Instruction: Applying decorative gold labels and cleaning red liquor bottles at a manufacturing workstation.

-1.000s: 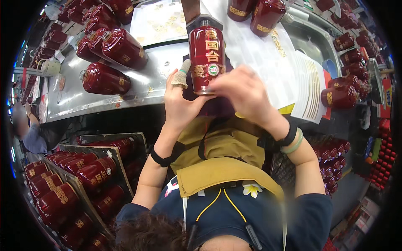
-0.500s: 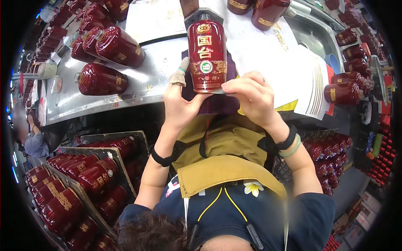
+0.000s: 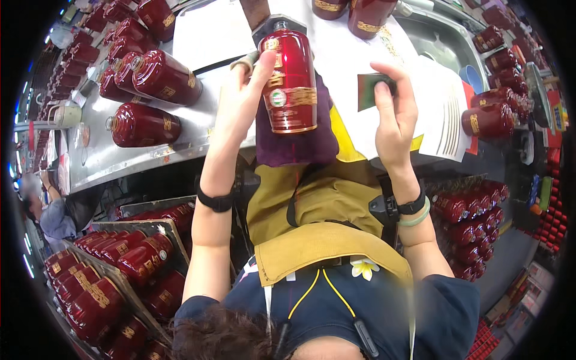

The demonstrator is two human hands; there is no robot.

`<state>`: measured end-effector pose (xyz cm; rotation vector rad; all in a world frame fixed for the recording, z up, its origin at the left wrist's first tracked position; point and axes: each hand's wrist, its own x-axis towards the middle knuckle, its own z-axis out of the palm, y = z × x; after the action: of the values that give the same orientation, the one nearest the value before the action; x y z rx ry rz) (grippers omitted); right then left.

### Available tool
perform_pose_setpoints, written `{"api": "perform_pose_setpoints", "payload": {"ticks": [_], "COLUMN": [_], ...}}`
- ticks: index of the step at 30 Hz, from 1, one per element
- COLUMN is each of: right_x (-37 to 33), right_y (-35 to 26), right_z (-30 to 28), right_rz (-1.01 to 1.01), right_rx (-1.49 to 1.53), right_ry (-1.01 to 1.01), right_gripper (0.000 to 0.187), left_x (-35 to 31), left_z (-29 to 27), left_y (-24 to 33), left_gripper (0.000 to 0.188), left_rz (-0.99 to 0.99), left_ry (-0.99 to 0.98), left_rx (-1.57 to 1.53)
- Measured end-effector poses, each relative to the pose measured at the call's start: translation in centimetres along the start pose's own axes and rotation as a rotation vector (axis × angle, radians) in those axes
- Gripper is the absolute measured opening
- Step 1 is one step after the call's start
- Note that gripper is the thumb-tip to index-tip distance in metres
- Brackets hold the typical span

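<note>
In front of me a dark red glass bottle [image 3: 295, 111] with gold lettering and a gold band lies with its neck pointing away, turned partly onto its side. My left hand [image 3: 239, 102] is closed around its left side, thumb over the front, a pale finger cover on one fingertip. Beneath the bottle is a dark purple cloth [image 3: 294, 151] at the table's near edge. Off to the right, apart from the bottle, my right hand [image 3: 397, 117] pinches a small flat dark green and reddish piece [image 3: 367, 93] between thumb and fingers; its exact kind is unclear.
Red bottles [image 3: 144, 125] lie and stand on the metal table [image 3: 96, 159] at left. White paper sheets [image 3: 213, 30] lie behind. A metal sink [image 3: 441, 45] and more bottles [image 3: 489, 120] are at right. Racks of bottles [image 3: 141, 258] stand below on both sides.
My right hand has left the bottle's lower edge and moved right, now showing the flat piece. My left hand has slid up the bottle's side, and the bottle has turned to the left.
</note>
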<state>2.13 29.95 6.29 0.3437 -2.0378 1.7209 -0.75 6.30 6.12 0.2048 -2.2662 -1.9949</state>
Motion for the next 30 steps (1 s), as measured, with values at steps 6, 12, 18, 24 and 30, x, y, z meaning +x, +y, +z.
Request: {"api": "perform_pose_setpoints", "payload": {"ticks": [6,12,18,24,30], "right_x": [1.2,1.8,-1.9,-12.5,-24.2], "right_y": [-2.3,-3.2,-7.7,-11.9,-16.1], "right_z": [0.0,-2.9,-9.2,-17.7,-26.0], "right_rz": [0.081,0.05,-0.03,0.237,1.015], "right_rx": [0.047,0.032,-0.465,-0.774,-1.34], "right_ry": [-0.093,-0.252,-0.294,0.038,0.354], "right_gripper": [0.032,0.017,0.026,0.023,0.021], "left_x": [0.3,-6.9,-7.2,-8.8,-7.9], "left_z": [1.3,3.1,6.6,12.0,11.2], "left_y": [0.1,2.9,3.2,2.3,2.0], "left_gripper": [0.049,0.067,0.087,0.105,0.086], "left_rz": [-0.275,-0.161,0.108,0.509,0.456], "left_ry": [-0.321,-0.583,-0.802,-1.049,-1.033], "left_rx": [-0.415,-0.339,-0.073,0.105,0.131]}}
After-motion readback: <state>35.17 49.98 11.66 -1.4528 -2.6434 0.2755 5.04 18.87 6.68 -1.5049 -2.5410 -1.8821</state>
